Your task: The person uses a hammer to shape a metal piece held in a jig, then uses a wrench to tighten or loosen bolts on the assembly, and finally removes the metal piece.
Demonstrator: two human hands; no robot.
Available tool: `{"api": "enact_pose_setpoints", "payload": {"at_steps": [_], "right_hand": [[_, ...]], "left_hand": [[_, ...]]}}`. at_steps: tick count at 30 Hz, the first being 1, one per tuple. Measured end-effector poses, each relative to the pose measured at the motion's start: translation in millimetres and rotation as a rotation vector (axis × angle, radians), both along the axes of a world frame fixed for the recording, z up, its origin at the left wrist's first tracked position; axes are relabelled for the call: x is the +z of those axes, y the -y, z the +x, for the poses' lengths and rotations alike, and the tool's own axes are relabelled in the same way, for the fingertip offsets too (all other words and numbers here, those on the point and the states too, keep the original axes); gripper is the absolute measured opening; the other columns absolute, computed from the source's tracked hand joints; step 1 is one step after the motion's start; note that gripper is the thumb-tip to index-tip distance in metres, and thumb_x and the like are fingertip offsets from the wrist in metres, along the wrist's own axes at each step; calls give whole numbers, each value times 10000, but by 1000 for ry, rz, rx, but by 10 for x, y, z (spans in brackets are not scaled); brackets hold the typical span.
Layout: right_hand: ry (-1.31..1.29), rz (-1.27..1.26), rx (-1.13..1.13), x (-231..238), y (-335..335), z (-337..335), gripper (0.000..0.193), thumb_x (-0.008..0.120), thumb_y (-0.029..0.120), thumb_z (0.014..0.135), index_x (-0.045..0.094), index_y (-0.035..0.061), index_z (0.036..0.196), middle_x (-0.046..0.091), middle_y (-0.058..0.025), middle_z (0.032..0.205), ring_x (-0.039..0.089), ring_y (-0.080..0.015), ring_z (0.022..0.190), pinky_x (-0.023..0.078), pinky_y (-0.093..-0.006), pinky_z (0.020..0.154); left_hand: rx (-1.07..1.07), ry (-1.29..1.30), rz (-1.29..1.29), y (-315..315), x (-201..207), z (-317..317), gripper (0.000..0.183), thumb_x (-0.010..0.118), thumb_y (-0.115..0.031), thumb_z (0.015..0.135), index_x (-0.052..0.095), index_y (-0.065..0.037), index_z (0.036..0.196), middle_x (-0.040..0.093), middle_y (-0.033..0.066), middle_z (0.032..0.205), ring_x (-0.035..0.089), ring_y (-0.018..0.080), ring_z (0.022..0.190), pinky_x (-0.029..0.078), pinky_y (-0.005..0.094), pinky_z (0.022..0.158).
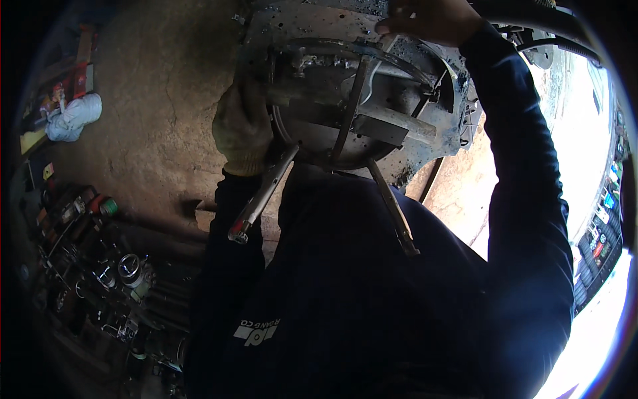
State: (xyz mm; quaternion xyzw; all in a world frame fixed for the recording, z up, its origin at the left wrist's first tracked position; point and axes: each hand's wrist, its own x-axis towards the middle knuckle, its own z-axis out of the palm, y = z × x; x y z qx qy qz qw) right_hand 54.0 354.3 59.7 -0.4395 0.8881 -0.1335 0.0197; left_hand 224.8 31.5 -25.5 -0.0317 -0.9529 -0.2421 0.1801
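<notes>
A round metal frame (284,128) with crossing bars and two legs stands over a worn metal table (425,156) in front of me. One leg (264,193) slants down toward my left sleeve, the other leg (392,207) rests against my dark clothing. My left hand (240,130), in a thick work glove, is at the ring's left side; its fingers are lost in shadow and blur. Bare, my right hand (432,20) reaches to the far side, its fingers closed at the upper end of a flat metal bar (387,44). A rectangular metal piece (380,130) lies across the ring.
Dark metal bits (405,175) litter the table's edge. Machine parts with a round handwheel (129,266) crowd the lower left. Another person (74,116) in pale clothing is at the far left. A thick dark hose (531,14) crosses the upper right, before a bright opening.
</notes>
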Motion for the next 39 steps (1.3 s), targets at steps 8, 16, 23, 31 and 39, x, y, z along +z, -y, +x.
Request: {"api": "enact_pose_setpoints", "payload": {"at_steps": [8,16,23,31,39], "right_hand": [[-17,18,311,9,563,-338,475,707,589,822,751,118,772,678,-79,793,601,-318,864,474,-463,782],[192,275,398,70,907,-304,482,646,558,883,748,93,806,684,-83,826,577,-324,967,459,-479,848],[103,140,448,-110,880,-427,459,659,553,877,749,111,794,681,-91,827,623,-313,913,485,-459,819],[70,148,481,-44,902,-492,464,650,566,878,758,120,811,690,-87,883,629,-324,921,488,-462,821],[68,75,482,-128,824,-401,439,649,550,879,763,137,784,694,-63,840,630,-309,903,495,-451,808]], "left_hand": [[-63,-114,-266,21,-32,-35,284,581,-284,983,685,-68,1134,720,145,1020,724,311,895,584,401,708],[26,-61,-43,26,-21,23,228,690,-244,921,702,-86,1085,710,136,964,722,287,773,600,360,624],[180,54,174,-31,-30,-25,237,632,-278,949,719,-95,1072,726,145,971,729,307,817,594,384,670],[127,62,164,-113,103,-35,262,571,-287,988,731,-101,1081,744,129,926,732,313,817,575,394,688],[-20,-185,-181,-23,-57,-18,227,719,-195,893,664,-63,1070,688,168,963,726,309,804,607,365,599]]}}
